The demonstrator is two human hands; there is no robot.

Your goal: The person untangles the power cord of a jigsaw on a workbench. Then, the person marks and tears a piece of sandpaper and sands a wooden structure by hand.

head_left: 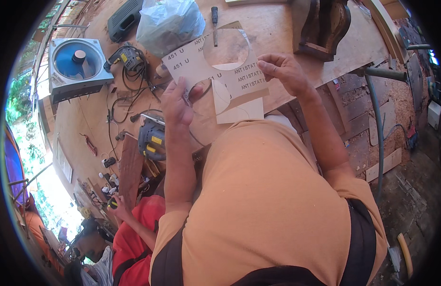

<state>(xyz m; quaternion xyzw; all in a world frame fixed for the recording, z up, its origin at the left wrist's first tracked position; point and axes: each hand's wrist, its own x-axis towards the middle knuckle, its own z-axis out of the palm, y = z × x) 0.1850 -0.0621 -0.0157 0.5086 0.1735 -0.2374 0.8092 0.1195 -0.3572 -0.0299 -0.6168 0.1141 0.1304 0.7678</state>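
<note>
Pale sandpaper sheet point(208, 66) with a round hole hangs above our plywood bench point(277, 33), pinched shut at its edges by our left hand point(176, 106) and right hand point(283, 70).

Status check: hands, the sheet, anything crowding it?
Left hand and right hand each pinch an edge of the sandpaper sheet, circular hole cut out. Sheet held above the workbench. Power drill and plastic bag close behind.

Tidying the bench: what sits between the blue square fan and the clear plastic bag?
In the head view, a grey electric drill with tangled black cord lies between the blue square fan and the clear plastic bag.
</note>
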